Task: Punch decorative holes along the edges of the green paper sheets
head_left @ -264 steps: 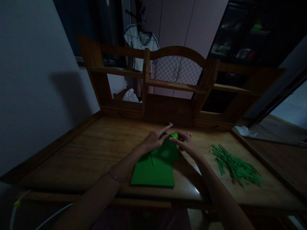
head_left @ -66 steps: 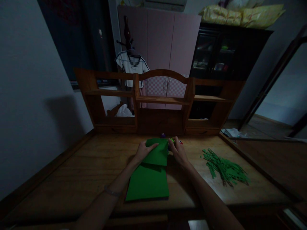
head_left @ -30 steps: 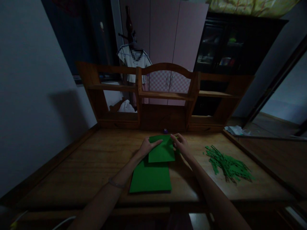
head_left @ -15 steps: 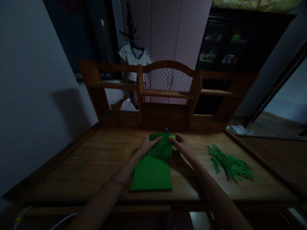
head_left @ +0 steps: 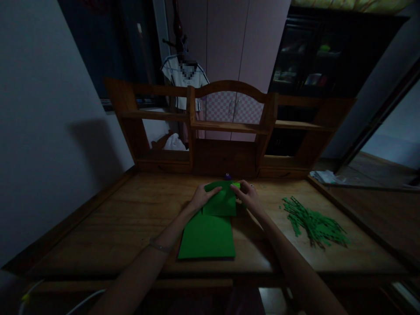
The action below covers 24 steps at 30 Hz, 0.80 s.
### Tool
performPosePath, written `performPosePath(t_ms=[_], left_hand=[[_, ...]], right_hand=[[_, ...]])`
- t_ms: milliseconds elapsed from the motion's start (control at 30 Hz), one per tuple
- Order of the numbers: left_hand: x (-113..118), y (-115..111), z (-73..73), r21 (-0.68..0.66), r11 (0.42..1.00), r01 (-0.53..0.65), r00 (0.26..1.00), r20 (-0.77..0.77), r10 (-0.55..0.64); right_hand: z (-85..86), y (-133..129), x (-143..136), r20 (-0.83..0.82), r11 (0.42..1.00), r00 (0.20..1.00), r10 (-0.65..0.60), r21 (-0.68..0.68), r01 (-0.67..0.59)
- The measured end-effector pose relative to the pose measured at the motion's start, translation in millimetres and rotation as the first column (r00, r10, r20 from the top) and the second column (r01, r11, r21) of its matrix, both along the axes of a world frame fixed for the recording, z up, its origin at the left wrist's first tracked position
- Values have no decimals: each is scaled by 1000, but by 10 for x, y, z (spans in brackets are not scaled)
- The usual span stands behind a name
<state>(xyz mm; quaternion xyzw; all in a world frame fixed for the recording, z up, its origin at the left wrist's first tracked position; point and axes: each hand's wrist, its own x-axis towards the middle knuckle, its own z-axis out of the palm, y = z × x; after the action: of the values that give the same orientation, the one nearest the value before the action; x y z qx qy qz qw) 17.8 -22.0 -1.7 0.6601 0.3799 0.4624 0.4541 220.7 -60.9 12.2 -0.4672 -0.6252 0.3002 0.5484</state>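
Observation:
A green sheet is raised a little above a larger green sheet or pad lying on the wooden desk. My left hand grips the raised sheet at its upper left, thumb on top and fingers behind it. At the upper right corner my right hand pinches the same sheet, beside a small bright green piece. Behind the sheet stands a small purple object. The fingertips under the sheet are hidden.
A pile of green paper strips lies on the right of the desk. Along the back runs a wooden shelf unit. White crumpled plastic sits at the back right edge.
Both hands stay almost where they were on the raised sheet. The view has shifted very slightly, and the sheet's lower edge has moved a touch to the right.

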Motion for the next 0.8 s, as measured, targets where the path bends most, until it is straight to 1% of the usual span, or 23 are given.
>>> performPosePath(t_ms=[167,367,467,667,800], left_hand=[[-4,0,10,14,1000,2,1000,-2,-2],[-5,-9,29,25,1000,4,1000,-19,-3],[-2,-5,19,49,999,3,1000,-28,-2],[-4,5,7,68,998,0,1000,-25,1],[-7,-3,20,68,998,6,999,-33,-3]], right_hand=[[13,9,-16,-98,996,993,66,-48,-71],[21,14,-36,-129,992,988,82,-83,-93],[6,19,-30,-112,992,990,90,-74,-98],[-21,21,-2,-2,998,998,56,-33,-56],[-34,25,-1,-22,997,998,60,-42,-61]])
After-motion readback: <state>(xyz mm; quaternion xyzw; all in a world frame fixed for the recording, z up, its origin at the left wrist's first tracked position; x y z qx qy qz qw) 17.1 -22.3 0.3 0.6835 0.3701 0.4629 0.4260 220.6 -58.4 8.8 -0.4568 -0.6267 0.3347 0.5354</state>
